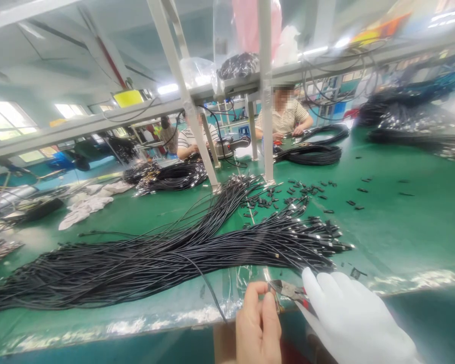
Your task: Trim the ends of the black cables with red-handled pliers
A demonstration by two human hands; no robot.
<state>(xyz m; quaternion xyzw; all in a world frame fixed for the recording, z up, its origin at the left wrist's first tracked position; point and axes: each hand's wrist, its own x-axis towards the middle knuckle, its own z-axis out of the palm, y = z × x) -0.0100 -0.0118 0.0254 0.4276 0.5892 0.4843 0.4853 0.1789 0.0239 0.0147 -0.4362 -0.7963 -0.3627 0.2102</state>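
My bare left hand (260, 323) is closed in a pinch near the table's front edge. A single black cable (210, 288) runs from the big bundle down to this hand; its end at my fingertips is small and dark. My right hand (352, 313), in a white glove, grips diagonal cutting pliers (288, 289) with red on the handles. The plier jaws are right at my left fingertips, by the cable end. Just beyond both hands lies a thick bundle of black cables (167, 255), their metal-tipped ends pointing right.
Small black pieces (265, 202) are scattered on the green table (402, 232) behind the bundle. Grey shelf posts (266, 126) rise from the tabletop. Coiled cables (314, 155) lie farther back. Across the table, a person in a striped shirt (299, 114) works, with another beside.
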